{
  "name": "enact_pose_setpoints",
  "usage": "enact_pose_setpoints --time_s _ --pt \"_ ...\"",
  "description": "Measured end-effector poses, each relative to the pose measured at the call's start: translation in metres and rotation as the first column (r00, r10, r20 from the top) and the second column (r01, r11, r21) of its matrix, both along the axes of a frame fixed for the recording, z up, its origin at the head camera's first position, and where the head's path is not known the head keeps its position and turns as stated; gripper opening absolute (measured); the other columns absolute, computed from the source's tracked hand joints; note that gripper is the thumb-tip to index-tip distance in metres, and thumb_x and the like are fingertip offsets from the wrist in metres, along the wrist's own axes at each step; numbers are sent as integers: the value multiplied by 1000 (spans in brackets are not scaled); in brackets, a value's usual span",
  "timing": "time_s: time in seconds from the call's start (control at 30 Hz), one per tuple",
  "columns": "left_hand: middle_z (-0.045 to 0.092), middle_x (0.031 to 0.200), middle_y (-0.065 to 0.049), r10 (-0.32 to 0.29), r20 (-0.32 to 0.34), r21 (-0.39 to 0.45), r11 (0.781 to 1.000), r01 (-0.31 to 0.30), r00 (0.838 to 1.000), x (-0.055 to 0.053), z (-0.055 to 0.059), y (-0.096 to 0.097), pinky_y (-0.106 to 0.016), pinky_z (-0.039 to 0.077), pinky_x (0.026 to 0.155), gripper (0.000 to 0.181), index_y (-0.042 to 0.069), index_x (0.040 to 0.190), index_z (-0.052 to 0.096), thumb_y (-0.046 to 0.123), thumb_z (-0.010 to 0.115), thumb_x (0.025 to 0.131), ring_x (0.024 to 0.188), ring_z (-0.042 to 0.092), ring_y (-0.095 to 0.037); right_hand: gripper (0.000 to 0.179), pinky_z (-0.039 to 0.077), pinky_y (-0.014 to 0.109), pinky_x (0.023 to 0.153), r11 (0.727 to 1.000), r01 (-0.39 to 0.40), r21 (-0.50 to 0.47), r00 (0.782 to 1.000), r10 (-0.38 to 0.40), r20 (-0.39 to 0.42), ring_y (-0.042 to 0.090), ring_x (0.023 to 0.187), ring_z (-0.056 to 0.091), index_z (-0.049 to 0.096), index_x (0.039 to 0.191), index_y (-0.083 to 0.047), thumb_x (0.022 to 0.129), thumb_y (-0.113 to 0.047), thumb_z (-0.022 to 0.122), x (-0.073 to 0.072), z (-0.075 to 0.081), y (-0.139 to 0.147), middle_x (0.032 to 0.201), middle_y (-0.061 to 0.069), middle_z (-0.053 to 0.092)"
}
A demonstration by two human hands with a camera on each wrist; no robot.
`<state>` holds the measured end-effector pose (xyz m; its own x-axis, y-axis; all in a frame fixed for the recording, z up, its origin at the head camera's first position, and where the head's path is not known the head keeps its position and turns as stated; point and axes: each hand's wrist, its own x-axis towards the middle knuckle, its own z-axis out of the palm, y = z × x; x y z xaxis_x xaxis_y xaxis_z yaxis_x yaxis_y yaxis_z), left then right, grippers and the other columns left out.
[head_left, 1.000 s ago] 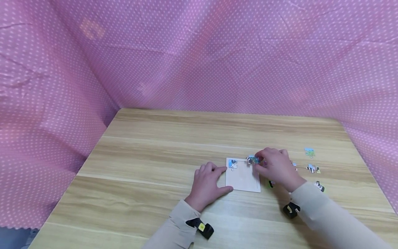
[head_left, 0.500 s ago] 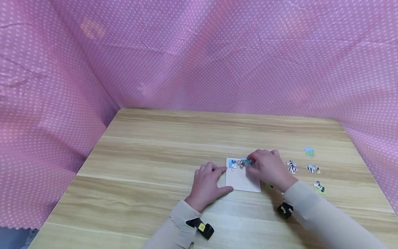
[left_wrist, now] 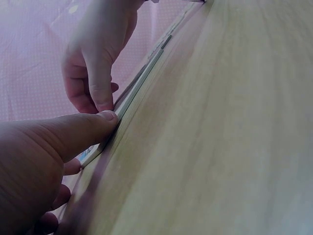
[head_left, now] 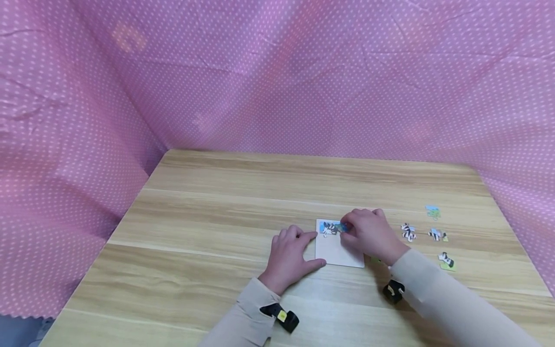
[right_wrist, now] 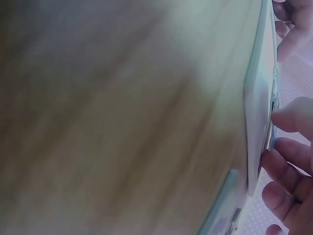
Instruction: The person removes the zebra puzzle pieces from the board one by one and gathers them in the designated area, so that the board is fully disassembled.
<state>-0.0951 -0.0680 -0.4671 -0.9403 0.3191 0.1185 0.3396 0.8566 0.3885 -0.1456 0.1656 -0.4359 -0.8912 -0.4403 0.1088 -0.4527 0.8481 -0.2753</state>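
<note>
I log one wood-grain table (head_left: 195, 197), pale yellow-brown, streaked lengthwise; one pink polka-dot cloth (head_left: 277, 82), creased, hanging behind the table and along both its sides, hem scalloped at my lower left; below that hem, one grey-blue surface (head_left: 18, 331), too indistinct to identify.

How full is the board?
Partly: on the board, pieces lie near its far-left corner, while its near part shows bare white.
</note>
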Motion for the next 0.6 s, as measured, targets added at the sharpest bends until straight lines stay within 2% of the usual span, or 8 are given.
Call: enact_pose_setpoints --time_s 0.6 --pt "50 106 4 1 -1 10 1000 -1 1000 0 4 0 -32 32 79 69 26 133 66 62 77 76 92 43 -15 30 35 46 82 999 -10 33 1000 10 -1 20 90 63 74 106 -12 82 -30 78 -2 1 -2 94 -4 68"
